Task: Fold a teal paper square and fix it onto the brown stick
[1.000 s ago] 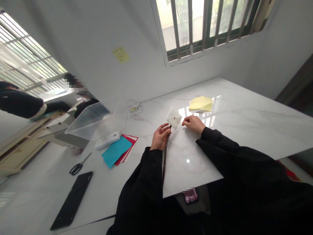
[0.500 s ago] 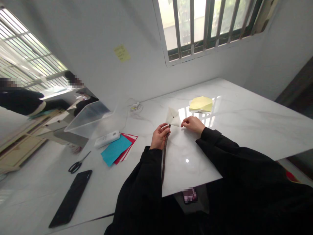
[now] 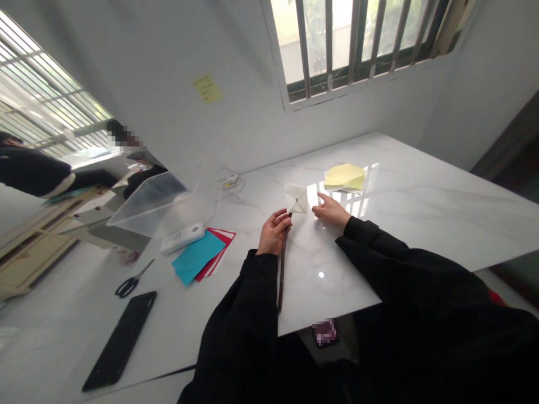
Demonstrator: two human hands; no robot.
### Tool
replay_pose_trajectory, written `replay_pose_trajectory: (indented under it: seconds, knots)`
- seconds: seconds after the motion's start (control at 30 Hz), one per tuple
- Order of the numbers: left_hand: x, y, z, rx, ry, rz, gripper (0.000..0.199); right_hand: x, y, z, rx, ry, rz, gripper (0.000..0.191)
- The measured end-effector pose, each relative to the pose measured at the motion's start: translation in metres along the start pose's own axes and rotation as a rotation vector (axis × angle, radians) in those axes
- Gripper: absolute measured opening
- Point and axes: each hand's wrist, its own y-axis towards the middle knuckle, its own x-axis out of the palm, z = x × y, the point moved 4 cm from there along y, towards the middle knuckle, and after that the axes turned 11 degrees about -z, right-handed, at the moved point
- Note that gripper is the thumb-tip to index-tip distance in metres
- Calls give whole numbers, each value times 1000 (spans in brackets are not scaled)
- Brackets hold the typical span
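Note:
A thin dark brown stick [image 3: 283, 269] slants up over the white marble-patterned table, its upper part held in my left hand [image 3: 273, 232] between thumb and fingers. At its top end is a white folded paper pinwheel [image 3: 296, 200] with a small dark dot at its centre. Just right of the paper, and apart from it, my right hand [image 3: 332, 212] has its index finger stretched out and its other fingers curled, with nothing in it. A stack of yellow paper [image 3: 345, 177] lies behind my right hand.
Left of my left hand lie blue paper [image 3: 197, 257], red-and-white sheets [image 3: 229, 238], a white power strip [image 3: 182, 238], black scissors [image 3: 127, 287] and a black flat slab [image 3: 121, 341]. A clear plastic bin [image 3: 155, 207] stands behind. Other people are at the far left.
My right hand's index finger has stretched out, away from the paper's edge. The white paper has turned slightly on the stick. My left hand keeps its hold.

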Motion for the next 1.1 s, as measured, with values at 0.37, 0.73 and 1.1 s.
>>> replay_pose_trajectory:
  seconds: [0.37,0.73,1.1]
  knots:
    - [-2,0,1,7,-1,18,56,9,1,0,-29,72,-194,24]
    - [-3,1,0,8,-13,11,55,16,-9,-11,-80,82,-436,32]
    - [-3,1,-1,15,-18,3,56,3,1,4,85,99,-20,41]
